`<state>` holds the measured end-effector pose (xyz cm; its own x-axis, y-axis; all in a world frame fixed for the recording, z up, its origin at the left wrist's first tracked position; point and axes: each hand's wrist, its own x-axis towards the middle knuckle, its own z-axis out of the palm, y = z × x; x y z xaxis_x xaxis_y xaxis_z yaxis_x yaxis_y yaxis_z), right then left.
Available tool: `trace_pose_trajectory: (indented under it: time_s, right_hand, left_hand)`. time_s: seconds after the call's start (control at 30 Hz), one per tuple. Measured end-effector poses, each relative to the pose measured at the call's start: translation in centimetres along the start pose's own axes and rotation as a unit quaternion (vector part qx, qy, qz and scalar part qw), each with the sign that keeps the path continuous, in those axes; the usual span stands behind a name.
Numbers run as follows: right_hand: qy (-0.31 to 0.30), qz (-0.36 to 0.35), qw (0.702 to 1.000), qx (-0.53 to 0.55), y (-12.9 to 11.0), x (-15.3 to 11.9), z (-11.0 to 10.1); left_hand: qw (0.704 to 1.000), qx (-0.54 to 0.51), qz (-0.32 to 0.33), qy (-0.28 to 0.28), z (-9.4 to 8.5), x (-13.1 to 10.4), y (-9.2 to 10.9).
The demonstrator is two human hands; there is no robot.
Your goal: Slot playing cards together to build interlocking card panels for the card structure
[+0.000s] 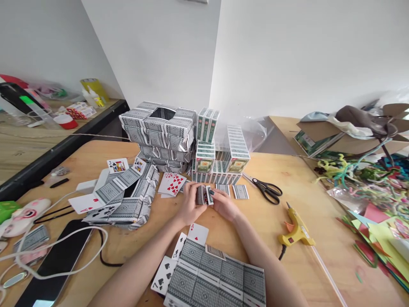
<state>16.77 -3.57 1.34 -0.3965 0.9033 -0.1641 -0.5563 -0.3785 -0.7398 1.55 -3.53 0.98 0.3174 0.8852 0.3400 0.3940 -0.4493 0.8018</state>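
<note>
Left hand (191,199) and right hand (226,205) meet on small grey-and-white patterned paper playing cards (202,195)

The left hand grasps the cards from their left side, thumb below and fingers above; the right hand pinches their right edge, where a red-and-black printed face shows. The held cards are just in front of the stepped block of green-and-white cardboard card boxes (204,164), above the light wooden table (255,230).

Immediately left of the block stands a tall stacked structure of grey-patterned cards (156,151) with a dark opening in its top. Farther left and nearer the person lies a lower grey-patterned card structure (136,207), loose cards over it. Loose white cards with red hearts (171,184) lie in front of the block, to the left; two face-down grey-patterned cards (240,192) lie in front, to the right. To the block's right, slightly forward, are black-handled metal scissors (270,190), and farther forward a yellow plastic glue gun (297,232) with a clear stick. Well in front of the block, between the forearms, lies a wide panel of grey-patterned cards (217,273), an ace of hearts (198,234) by its far edge.
</note>
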Motion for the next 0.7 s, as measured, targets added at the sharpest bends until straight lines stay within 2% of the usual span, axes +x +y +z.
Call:
trace_pose_trajectory:
  time_s: [0.23,0.7]
  right_hand:
    - [0.035,-0.005,0.999,-0.001,0.03,0.04,-0.02]
    - [0.047,-0.018,0.999,-0.009,0.15,0.05,-0.19]
  left_hand:
    - [0.997,0.076,-0.017,0.017,0.12,0.22,-0.12]
    - [0.993,0.089,-0.034,0.076,0.22,0.14,0.26]
